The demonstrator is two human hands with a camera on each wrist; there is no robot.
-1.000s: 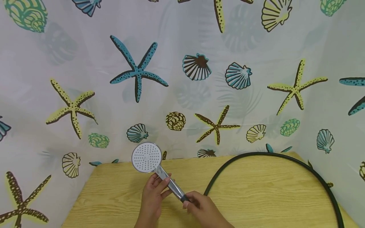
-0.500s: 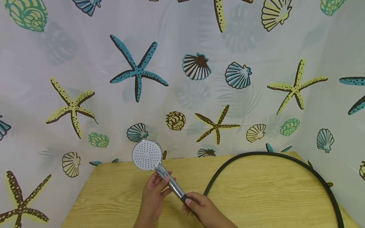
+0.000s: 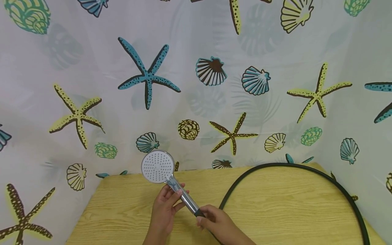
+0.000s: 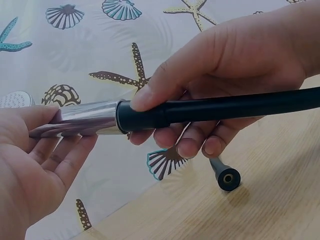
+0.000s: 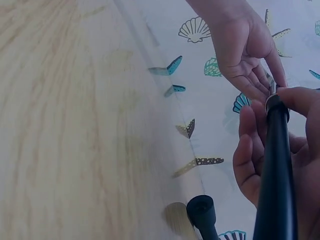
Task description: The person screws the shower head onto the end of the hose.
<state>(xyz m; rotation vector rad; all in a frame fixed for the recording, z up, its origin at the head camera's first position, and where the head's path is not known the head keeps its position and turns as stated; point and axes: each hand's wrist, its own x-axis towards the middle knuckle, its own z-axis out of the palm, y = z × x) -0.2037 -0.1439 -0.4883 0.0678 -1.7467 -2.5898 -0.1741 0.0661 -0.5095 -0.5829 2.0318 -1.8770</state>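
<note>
A chrome shower head (image 3: 157, 166) with a round white spray face is held up over the table, its handle slanting down to the right. My left hand (image 3: 163, 212) grips the chrome handle (image 4: 95, 117) between thumb and fingers. At the handle's lower end, my right hand (image 3: 221, 223) pinches the black connector (image 4: 142, 116) of a shower hose (image 5: 276, 185), thumb on one side and fingertips on the other. Connector and handle meet end to end in line. The hose's other end (image 4: 228, 179), with a round opening, shows beyond my right hand.
The hose forms a wide black loop (image 3: 275, 165) across the right of the wood-grain table (image 3: 122, 204). A white curtain (image 3: 190, 44) printed with starfish and shells surrounds the table at the back and sides.
The shower head has risen slightly. My right thumb and fingers have shifted about the connector, and more of the hose shows below that hand. My left hand keeps its grip on the handle.
</note>
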